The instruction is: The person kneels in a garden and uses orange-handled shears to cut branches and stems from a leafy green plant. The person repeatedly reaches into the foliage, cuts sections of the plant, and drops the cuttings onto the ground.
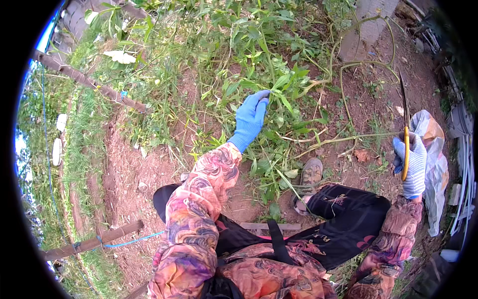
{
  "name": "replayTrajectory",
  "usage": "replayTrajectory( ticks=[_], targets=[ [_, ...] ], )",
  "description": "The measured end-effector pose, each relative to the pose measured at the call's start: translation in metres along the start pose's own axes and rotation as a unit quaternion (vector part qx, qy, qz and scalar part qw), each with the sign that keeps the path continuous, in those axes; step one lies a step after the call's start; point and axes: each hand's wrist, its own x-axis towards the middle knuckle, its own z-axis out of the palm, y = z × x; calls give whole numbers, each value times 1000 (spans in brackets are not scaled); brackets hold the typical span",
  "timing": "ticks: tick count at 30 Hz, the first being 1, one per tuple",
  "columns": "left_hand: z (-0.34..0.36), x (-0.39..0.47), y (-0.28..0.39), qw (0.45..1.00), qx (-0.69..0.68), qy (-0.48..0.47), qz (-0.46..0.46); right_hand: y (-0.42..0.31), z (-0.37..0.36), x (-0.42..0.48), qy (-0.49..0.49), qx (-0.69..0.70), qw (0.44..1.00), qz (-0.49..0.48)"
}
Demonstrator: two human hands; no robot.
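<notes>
My left hand (pixel 250 117), in a blue knit glove, reaches into green leafy plants with its fingertips together at a leafy stem (pixel 281 89). Whether the fingers pinch the stem is hard to tell. On the far right, my right hand (pixel 412 160) wears a striped work glove and is closed around the yellow handle of a pair of long-bladed scissors (pixel 406 138), whose dark blades point up and away. A long bare vine (pixel 336 140) runs from the plants towards the right hand.
A pale plastic sack (pixel 435 168) lies beside my right hand. Wooden poles (pixel 84 78) with blue string jut in from the left. A concrete post (pixel 368 30) stands at the top right. My shoe (pixel 311 173) rests near cut leaves; pale pipes (pixel 465 179) line the right edge.
</notes>
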Motion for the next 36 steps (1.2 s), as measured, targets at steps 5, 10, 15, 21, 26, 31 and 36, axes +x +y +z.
replayTrajectory(
  ticks=[5, 10, 15, 21, 26, 31, 36],
  targets=[
    [69, 49, -41, 958, 147, 66, -239, -26, 79, 15, -4, 141, 982, 127],
    [101, 58, -73, 945, -128, -58, -297, -19, 86, 28, -25, 283, 952, 111],
    [93, 46, -36, 832, -411, -168, -333, -24, 92, 30, -58, 294, 949, 97],
    [92, 61, 21, 748, -558, -80, -350, -21, 93, 28, -71, 295, 948, 94],
    [55, 37, 23, 881, -392, -77, -255, -23, 98, 42, -95, 287, 945, 128],
    [-12, -80, 18, 976, -5, -72, -208, -23, 141, 81, -181, 136, 960, 163],
    [-18, -131, 38, 980, -60, -62, -178, -21, 185, 93, -329, -59, 931, 145]
  ],
)
